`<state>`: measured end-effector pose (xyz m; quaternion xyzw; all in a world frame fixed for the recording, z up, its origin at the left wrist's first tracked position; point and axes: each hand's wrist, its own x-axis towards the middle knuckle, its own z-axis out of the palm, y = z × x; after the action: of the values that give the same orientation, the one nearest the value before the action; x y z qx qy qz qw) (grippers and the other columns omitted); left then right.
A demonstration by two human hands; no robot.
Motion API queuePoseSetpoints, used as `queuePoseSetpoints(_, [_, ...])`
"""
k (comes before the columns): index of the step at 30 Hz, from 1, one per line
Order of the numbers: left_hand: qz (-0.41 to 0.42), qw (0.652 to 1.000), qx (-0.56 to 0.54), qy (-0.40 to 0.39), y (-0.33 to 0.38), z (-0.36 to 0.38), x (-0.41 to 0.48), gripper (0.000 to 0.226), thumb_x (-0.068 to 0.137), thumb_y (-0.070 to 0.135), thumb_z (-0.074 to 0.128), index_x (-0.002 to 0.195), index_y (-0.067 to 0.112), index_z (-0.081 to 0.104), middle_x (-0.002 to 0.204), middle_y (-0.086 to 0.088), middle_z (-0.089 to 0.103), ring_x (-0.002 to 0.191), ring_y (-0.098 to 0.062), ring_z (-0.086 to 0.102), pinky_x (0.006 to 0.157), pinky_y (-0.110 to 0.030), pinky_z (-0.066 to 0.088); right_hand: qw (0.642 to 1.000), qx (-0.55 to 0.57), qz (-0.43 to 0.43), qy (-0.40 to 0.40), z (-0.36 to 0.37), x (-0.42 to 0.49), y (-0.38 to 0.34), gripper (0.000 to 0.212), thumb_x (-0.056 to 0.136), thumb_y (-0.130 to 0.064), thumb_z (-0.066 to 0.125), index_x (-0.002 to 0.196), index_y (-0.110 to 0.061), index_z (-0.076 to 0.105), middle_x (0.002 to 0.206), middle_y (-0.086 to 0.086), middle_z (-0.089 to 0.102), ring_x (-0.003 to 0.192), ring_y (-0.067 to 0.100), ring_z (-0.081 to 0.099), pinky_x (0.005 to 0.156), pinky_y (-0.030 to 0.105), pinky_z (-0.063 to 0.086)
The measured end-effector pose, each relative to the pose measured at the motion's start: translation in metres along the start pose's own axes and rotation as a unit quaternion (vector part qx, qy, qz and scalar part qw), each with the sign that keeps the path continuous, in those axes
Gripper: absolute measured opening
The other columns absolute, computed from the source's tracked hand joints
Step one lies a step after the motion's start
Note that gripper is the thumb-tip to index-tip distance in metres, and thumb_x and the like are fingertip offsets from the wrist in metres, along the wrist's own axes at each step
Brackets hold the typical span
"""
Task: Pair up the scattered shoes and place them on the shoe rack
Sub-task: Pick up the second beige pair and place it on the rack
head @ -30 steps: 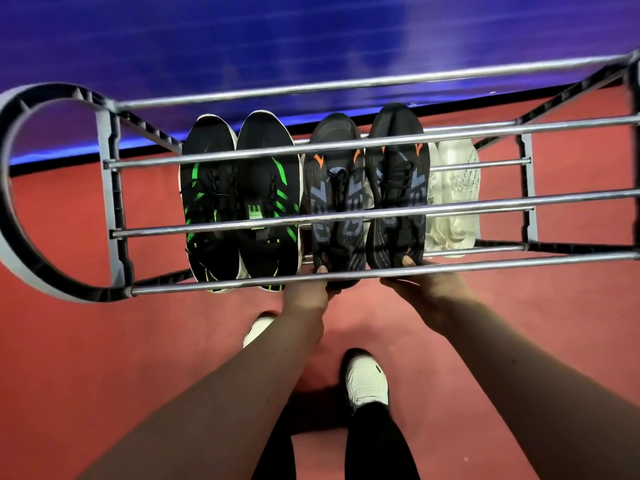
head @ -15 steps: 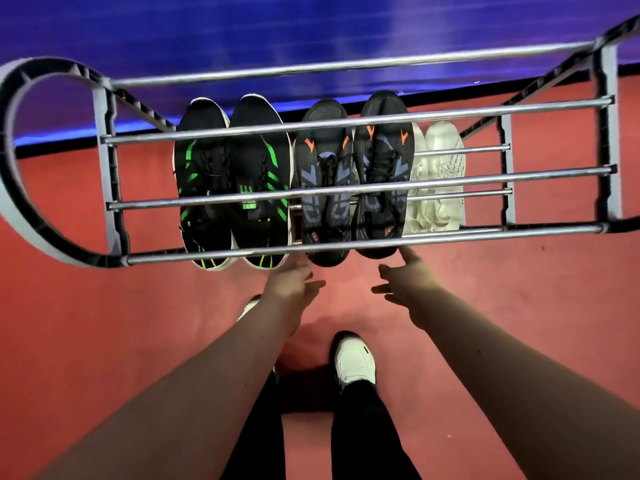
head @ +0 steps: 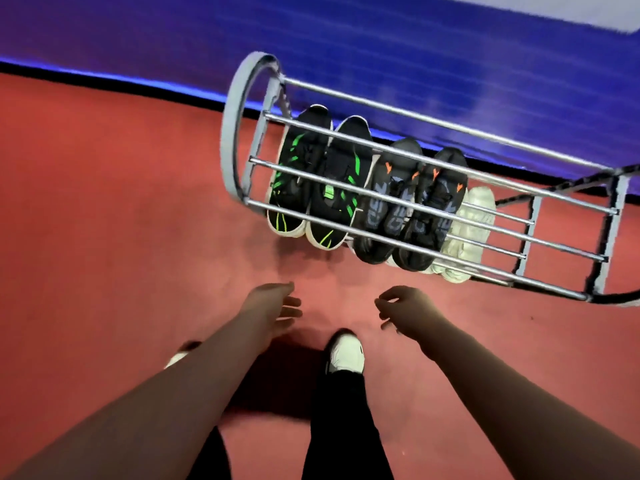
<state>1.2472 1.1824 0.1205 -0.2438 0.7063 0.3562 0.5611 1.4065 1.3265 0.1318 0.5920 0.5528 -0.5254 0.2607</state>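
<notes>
Shoe rack (head: 227, 133) stands on the red floor (head: 104, 202) against the blue wall (head: 173, 29), seen at a slant, its looped grey end on the left. Three pairs lie beneath its upper bars, toes toward the wall and heels at the front edge. The black-and-green pair (head: 329, 216) is at the looped end, the black-and-grey pair (head: 384, 220) with orange marks is just beside it, and the white pair (head: 467, 230) follows on the right. Which tier each pair occupies cannot be told. Left hand (head: 273, 306) hangs over the floor in front of the rack, apart from it, with fingers loosely extended and nothing in them. Right hand (head: 405, 310) is level with it, fingers loosely curled, also holding nothing. The person's own white shoe (head: 346, 355) stands on the floor between the forearms.
</notes>
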Motion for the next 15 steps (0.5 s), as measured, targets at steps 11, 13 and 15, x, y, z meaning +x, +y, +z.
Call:
queuePoseSetpoints(11, [0.023,0.996,-0.078,-0.028,0.001,-0.203,0.028,0.017,0.094,0.018,0.052,0.079,0.012,0.059,0.069,-0.005,0.058,0.058,-0.017,0.053,0.059,-0.024,0.041,0.996,-0.071,-0.049,-0.025,0.149,-0.03,-0.128,0.005,0.09,-0.017,0.058,0.089,-0.013,0.062,0.078,0.012,0.066,0.063,0.025,0.062,0.053,0.024,0.039])
queuePoseSetpoints(13, [0.022,0.995,-0.092,-0.023,0.005,-0.249,0.036,0.015,0.094,0.018,0.052,0.081,0.014,0.057,0.068,-0.004,0.057,0.058,-0.016,0.052,0.058,-0.023,0.04,0.997,-0.062,-0.047,-0.02,0.184,-0.038,-0.153,0.006,0.091,-0.016,0.057,0.089,-0.013,0.062,0.078,0.011,0.065,0.064,0.025,0.062,0.052,0.023,0.038])
queuePoseSetpoints(15, [0.021,0.994,-0.102,-0.014,0.006,-0.317,0.044,0.012,0.094,0.018,0.052,0.084,0.013,0.057,0.067,-0.004,0.057,0.049,-0.013,0.056,0.053,-0.021,0.04,0.996,-0.069,-0.046,-0.02,0.238,-0.042,-0.183,0.006,0.091,-0.016,0.058,0.09,-0.012,0.062,0.078,0.012,0.065,0.063,0.024,0.062,0.051,0.023,0.036])
